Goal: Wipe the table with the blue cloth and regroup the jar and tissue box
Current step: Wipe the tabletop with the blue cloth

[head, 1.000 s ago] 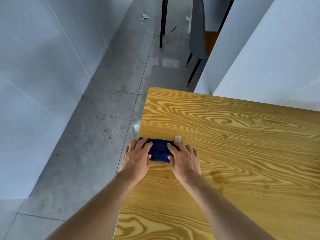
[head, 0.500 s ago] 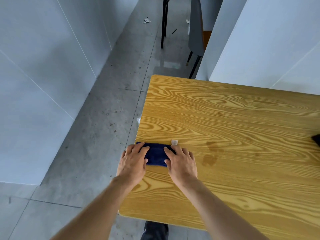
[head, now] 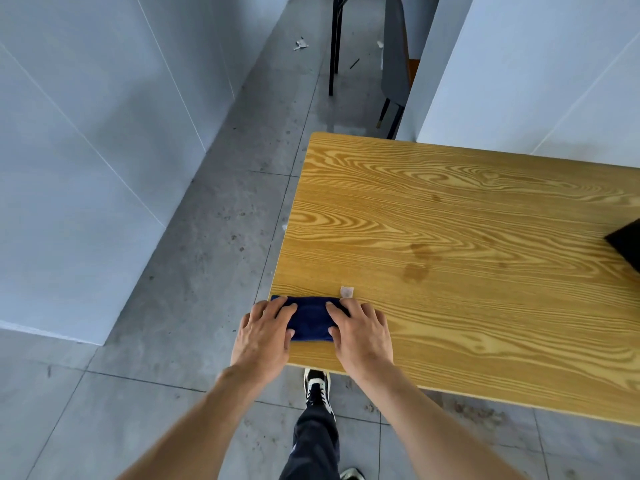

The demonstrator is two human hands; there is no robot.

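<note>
A folded dark blue cloth (head: 310,318) lies flat near the front left corner of the wooden table (head: 467,237). My left hand (head: 265,336) presses on the cloth's left end, partly overhanging the table's left edge. My right hand (head: 362,332) presses on its right end. Both hands lie flat with fingers spread on the cloth. A small white tag (head: 346,292) sticks out at the cloth's far right corner. The jar and the tissue box are out of view.
A black object (head: 627,244) pokes in at the table's right edge. Two faint dark stains (head: 417,263) mark the wood mid-table. White walls stand left and behind. A chair (head: 394,64) stands on the grey tiled floor beyond. My leg and shoe (head: 317,393) are under the front edge.
Both hands have pulled the cloth toward me along the table's left edge, down to the front corner. The view has tilted, showing the front edge, my leg and the black object.
</note>
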